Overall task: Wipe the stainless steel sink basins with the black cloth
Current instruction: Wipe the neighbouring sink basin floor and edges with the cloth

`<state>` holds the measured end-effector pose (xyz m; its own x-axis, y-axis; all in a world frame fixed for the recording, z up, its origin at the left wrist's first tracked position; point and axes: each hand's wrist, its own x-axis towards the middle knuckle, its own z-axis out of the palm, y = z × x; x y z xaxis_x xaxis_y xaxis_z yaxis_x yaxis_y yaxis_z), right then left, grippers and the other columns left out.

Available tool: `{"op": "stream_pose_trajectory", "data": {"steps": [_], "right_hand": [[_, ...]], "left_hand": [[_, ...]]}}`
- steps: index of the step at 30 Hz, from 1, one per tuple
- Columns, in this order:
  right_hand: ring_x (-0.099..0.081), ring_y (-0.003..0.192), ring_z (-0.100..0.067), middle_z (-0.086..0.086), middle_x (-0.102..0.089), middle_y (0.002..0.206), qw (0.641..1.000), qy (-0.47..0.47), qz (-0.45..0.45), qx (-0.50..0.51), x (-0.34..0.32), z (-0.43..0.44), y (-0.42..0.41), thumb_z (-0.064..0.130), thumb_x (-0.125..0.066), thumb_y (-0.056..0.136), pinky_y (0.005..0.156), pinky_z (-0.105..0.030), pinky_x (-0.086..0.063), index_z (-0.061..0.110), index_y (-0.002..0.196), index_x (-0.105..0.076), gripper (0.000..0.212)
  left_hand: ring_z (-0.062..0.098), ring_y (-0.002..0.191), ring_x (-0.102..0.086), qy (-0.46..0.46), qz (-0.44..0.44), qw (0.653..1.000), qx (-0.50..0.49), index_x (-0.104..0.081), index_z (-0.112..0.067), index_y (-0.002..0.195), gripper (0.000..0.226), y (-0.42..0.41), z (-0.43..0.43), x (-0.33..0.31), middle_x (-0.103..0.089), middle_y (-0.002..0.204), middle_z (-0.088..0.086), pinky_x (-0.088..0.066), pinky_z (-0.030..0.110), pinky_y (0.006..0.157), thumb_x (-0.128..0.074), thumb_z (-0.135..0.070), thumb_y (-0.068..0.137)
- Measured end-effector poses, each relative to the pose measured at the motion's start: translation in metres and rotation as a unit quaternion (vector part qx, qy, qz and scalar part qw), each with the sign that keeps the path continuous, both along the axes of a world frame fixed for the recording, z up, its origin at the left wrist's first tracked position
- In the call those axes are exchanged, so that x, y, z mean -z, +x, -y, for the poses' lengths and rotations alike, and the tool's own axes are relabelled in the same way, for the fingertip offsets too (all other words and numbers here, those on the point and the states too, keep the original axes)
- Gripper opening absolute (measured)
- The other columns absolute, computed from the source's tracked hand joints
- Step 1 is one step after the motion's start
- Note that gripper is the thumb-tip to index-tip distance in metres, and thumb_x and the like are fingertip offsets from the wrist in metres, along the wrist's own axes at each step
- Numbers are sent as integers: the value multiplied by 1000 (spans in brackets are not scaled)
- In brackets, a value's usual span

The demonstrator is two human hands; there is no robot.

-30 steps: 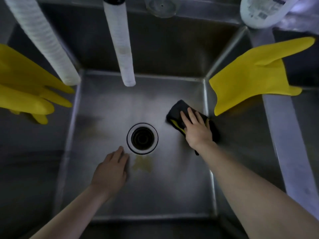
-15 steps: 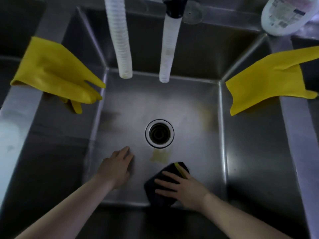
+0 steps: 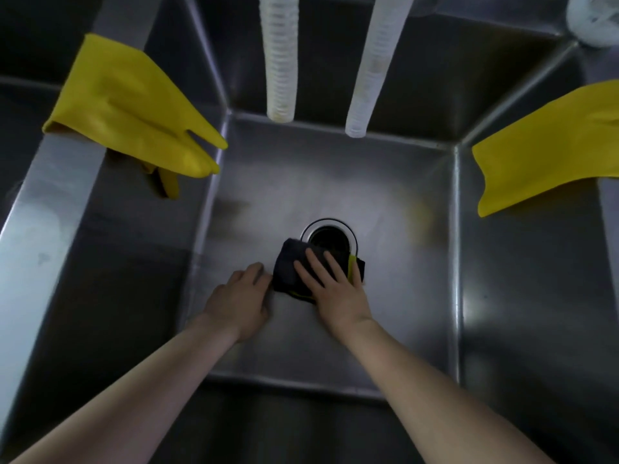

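I look down into a deep stainless steel sink basin (image 3: 395,296). The black cloth (image 3: 288,266), with a yellow edge, lies on the basin floor over the near-left rim of the round drain (image 3: 330,237). My right hand (image 3: 333,289) presses flat on the cloth, fingers spread toward the drain. My left hand (image 3: 239,301) rests flat on the basin floor just left of the cloth, fingertips touching its edge, holding nothing.
Two white corrugated hoses (image 3: 278,58) (image 3: 371,65) hang down from the back. A yellow rubber glove (image 3: 134,108) drapes over the left divider, another glove (image 3: 549,145) over the right one. A white bottle (image 3: 593,18) stands at the back right corner.
My right hand slid the cloth from the right side of the basin floor to the near edge, then up onto the drain's near rim. My left hand stayed on the floor.
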<state>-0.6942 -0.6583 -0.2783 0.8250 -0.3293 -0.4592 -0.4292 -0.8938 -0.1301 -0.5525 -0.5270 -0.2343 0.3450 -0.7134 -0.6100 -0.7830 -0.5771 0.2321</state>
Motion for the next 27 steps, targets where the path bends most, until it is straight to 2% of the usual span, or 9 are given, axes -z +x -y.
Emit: {"op": "stream_pose_trajectory", "data": {"steps": [2,4,8,12,13,16,17,22,27], "right_hand": [[-14,145,-27,6,-13,159,998,-19,19,-62,0,-9,-23,21,-67,78,110,-64,-16,35,150,-19,88],[-25,142,-30,5,-25,156,991,-24,16,-130,5,-16,-50,27,-76,67,105,-65,-27,33,146,-32,91],[-17,143,-29,8,-16,157,977,-13,12,-212,10,-22,-64,29,-78,66,104,-66,-27,36,147,-27,96],[-23,143,-27,7,-23,157,982,4,14,-188,9,-17,-25,26,-74,71,104,-65,-28,36,147,-27,89],[-19,144,-26,7,-20,158,986,10,25,-165,7,-16,-9,24,-70,75,106,-66,-24,36,147,-26,86],[14,145,-22,11,12,159,992,19,43,-119,5,0,44,16,-44,93,112,-63,0,39,150,-1,75],[18,144,-21,12,18,158,994,14,35,-104,4,9,61,15,-39,95,112,-62,3,40,149,5,74],[18,145,-23,11,21,157,998,7,1,-67,2,38,111,13,-35,97,112,-62,5,41,148,9,73],[16,145,-25,9,18,158,996,9,8,-87,0,-3,90,19,-37,97,111,-64,3,38,150,5,70]], "left_hand": [[28,131,-30,10,-5,1000,3,-38,-21,135,47,0,-1,-1,-18,151,3,-42,41,95,-46,-28,89],[28,132,-29,21,-6,1000,13,-39,-21,134,48,3,-3,0,-19,151,2,-42,42,98,-47,-29,87],[28,132,-29,25,-8,1000,3,-33,-23,138,53,11,-7,3,-20,151,3,-40,44,100,-48,-27,87],[29,132,-30,16,-8,1000,-24,-29,-24,141,58,21,-8,6,-20,151,4,-40,46,101,-50,-27,87],[29,132,-31,11,-6,999,-32,-27,-24,142,59,23,-8,6,-19,151,4,-40,46,101,-50,-28,87],[28,132,-31,2,9,998,-57,-16,-23,147,69,30,-8,3,-14,153,2,-41,43,100,-51,-27,86],[28,131,-32,-4,19,998,-64,-15,-23,147,71,32,-8,2,-14,153,1,-41,42,100,-51,-27,86],[29,136,-27,-8,39,995,-93,-15,-24,146,69,39,-10,-5,-12,154,3,-33,42,107,-50,-26,86],[29,133,-29,-7,34,995,-95,-26,-18,142,64,40,-26,-20,-24,149,6,-35,39,105,-55,-23,85]]}}
